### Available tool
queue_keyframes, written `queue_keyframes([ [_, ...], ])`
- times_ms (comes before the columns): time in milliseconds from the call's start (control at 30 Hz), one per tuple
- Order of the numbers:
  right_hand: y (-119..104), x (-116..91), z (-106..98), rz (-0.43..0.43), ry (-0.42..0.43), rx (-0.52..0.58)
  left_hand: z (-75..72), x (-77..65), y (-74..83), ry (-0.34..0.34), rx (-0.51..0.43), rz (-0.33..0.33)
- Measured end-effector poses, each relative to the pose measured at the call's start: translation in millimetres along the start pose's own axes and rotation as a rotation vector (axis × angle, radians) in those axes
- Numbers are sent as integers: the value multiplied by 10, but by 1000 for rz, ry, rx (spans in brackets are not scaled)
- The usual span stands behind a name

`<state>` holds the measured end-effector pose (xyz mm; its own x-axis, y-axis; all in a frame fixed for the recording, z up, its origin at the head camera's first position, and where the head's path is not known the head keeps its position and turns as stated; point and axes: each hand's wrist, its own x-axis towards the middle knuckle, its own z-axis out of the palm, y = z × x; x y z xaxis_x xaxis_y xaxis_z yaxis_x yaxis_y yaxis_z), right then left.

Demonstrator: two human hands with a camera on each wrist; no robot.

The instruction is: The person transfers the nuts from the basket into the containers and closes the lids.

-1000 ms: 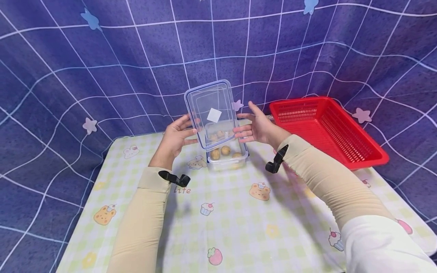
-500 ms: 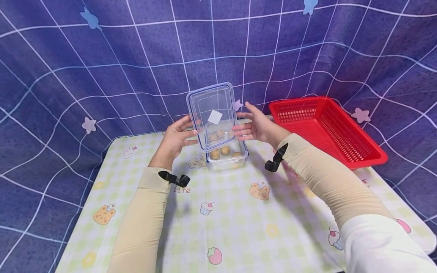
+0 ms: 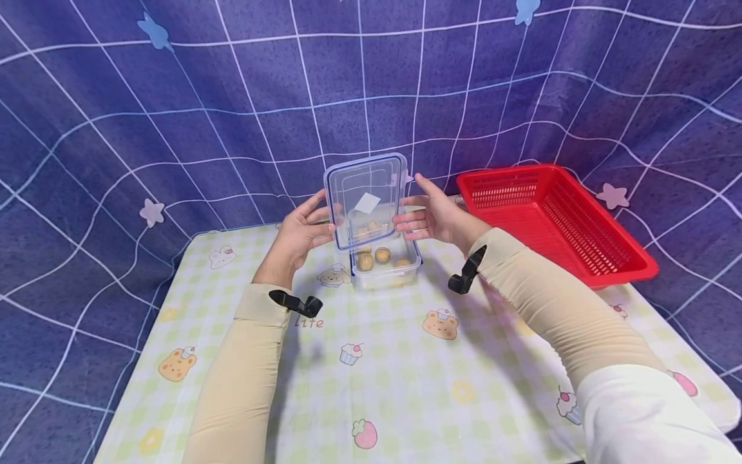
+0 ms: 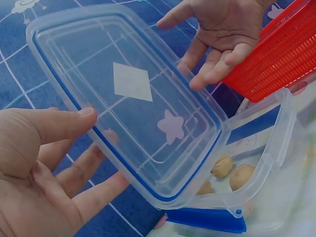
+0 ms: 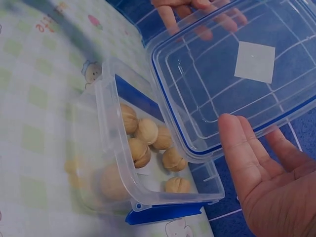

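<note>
A clear plastic lid (image 3: 364, 183) with a blue seal and a white square label is held tilted above the food container (image 3: 385, 278). At its left edge my left hand (image 3: 295, 233) pinches the rim, thumb in front and fingers behind. Across from it my right hand (image 3: 442, 218) has its fingers extended against the lid's right edge, thumb raised off it. Inside the container, several walnuts (image 5: 146, 131) lie on the bottom; some are seen only through the lid in the head view. Blue side latches (image 4: 205, 219) hang outward from the container.
To the right stands a red plastic basket (image 3: 539, 222) with slotted walls. A checked tablecloth (image 3: 406, 393) with cartoon prints covers the table. Behind the table hangs a blue curtain (image 3: 261, 96) with a white grid pattern.
The lid has come down a little, shifted slightly right and tilted further back over the container. Both hands stay almost where they were.
</note>
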<state>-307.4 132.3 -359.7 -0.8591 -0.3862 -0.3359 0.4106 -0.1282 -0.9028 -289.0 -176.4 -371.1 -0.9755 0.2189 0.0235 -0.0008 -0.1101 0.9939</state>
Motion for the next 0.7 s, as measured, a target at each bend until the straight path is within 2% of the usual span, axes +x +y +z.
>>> queue_keyframes([
  [167,15,-2,-6,-3,12,4,19,1,2,16,32,18],
  [400,38,-1,-12,-7,17,-4,14,12,-31,34,21,20],
  [700,43,13,-16,-12,16,5,18,1,18,40,43,8],
])
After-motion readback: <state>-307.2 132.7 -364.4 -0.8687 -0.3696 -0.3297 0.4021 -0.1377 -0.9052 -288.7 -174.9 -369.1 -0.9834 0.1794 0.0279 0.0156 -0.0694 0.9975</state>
